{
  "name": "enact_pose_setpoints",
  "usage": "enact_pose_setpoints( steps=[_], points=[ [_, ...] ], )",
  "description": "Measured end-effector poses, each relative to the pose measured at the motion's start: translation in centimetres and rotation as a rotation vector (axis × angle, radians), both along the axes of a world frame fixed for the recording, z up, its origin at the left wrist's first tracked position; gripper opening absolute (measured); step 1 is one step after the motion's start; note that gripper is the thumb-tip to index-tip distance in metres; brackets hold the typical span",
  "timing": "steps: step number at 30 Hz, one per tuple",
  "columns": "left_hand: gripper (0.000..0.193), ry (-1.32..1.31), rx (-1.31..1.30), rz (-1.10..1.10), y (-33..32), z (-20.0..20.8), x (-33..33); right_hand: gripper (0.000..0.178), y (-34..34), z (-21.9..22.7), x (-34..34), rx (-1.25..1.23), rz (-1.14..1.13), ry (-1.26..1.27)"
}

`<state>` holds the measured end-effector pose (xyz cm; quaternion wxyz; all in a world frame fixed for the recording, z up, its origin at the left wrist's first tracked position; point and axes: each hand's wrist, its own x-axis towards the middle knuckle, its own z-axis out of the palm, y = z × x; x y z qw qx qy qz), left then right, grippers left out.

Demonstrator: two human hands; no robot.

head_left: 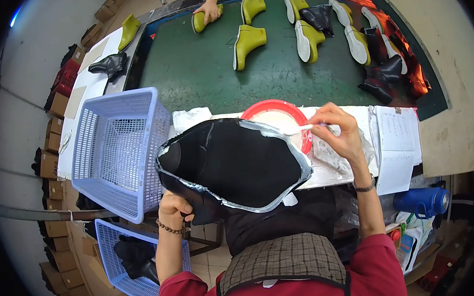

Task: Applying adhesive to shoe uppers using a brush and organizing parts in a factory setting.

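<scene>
A black boot upper (232, 159) is held up in front of me, its wide opening facing up. A whitish coating runs along its edge. My left hand (173, 208) is closed on the upper's lower left side. Pinched between the fingers of my right hand (337, 130) is a white-tipped brush (300, 128), its tip at or close to the upper's far right edge; I cannot tell if they touch. Behind the upper stands a red bowl (270, 105) with whitish liquid in it, partly hidden by the upper and the brush.
A blue plastic basket (150, 121) stands at left, another basket (109, 245) with black pieces below it. Yellow-green shoe lasts (249, 43) and black uppers (384, 74) lie on a green belt (188, 80). Another person's hand (208, 11) holds a last. Papers (395, 137) and a blue bottle (422, 203) are at right.
</scene>
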<state>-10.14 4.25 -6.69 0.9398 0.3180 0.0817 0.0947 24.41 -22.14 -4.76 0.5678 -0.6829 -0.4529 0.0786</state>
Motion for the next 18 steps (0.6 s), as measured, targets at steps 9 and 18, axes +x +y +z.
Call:
enact_pose_setpoints(
  steps=[9,18],
  points=[
    [0.063,0.313,0.168,-0.202,-1.7,2.4,2.0,0.012,3.0,3.4,-0.2,0.03,0.093,-0.211],
    [0.08,0.381,0.142,-0.467,-3.2,3.2,4.7,0.015,4.7,7.3,1.5,-0.098,0.336,-0.442]
  ],
)
